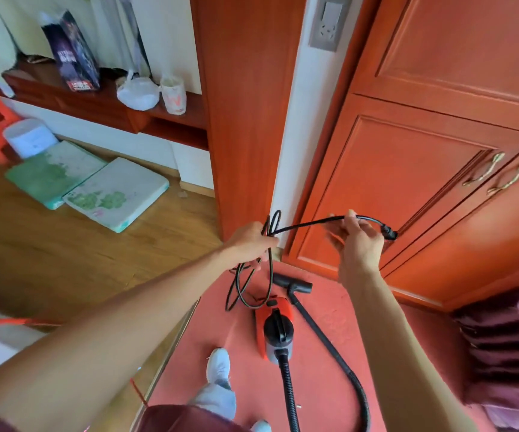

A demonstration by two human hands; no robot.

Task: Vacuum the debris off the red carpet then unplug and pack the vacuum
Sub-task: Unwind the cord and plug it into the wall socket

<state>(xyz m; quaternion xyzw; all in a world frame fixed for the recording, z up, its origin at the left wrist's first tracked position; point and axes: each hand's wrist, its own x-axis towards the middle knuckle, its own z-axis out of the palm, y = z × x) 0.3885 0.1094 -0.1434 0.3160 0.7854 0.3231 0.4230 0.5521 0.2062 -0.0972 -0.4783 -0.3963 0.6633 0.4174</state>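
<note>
Left hand (252, 241) gripped cord (308, 224) loops. Right hand (358, 243) pinched cord near plug (389, 234). Vacuum (275, 328) lay nearer, on carpet (236, 325).

Maroon top (180, 419), pale blue-grey trousers (216, 399), 2 white sneakers (218, 364); forearms (127, 322) bare.

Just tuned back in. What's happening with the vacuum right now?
A person stands over the red vacuum, which sits on the red carpet with its hose attached. The left hand grips several loops of the power cord. The right hand pinches the cord near its plug, which is out of the wall socket. It looks like packing up.
</note>
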